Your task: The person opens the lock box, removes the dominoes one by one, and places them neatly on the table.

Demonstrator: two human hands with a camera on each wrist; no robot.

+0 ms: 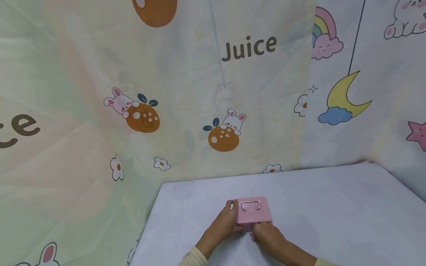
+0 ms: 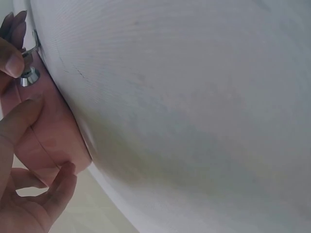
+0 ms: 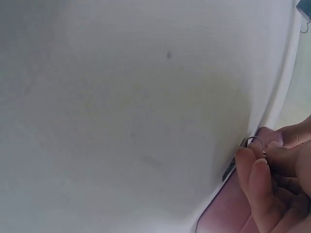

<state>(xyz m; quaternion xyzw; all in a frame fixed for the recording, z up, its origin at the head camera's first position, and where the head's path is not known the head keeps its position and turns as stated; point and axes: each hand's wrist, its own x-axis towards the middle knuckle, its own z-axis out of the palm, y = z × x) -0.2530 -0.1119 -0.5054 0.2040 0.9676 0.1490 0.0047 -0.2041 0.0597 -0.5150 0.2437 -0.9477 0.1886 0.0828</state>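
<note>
A small pink metal cash box (image 1: 254, 216) sits on the white-covered table, a silver wire handle (image 1: 251, 202) on its lid. My left hand (image 1: 223, 223) grips the box at its left side, with the thumb on the front and fingers round the side. At the front, my right hand (image 1: 267, 235) pinches a key at the silver lock (image 2: 30, 77); the fingers mostly hide that key. In the right wrist view a thin key ring (image 3: 257, 138) loops out from the fingers, and a second dark key (image 3: 228, 171) hangs from it against the box. The lid is down.
The white tabletop (image 1: 326, 207) spreads round the box and ends at a back edge against a printed cloth wall (image 1: 186, 92). In the right wrist view a small grey-blue object (image 3: 305, 8) shows at the top right corner; its kind is unclear.
</note>
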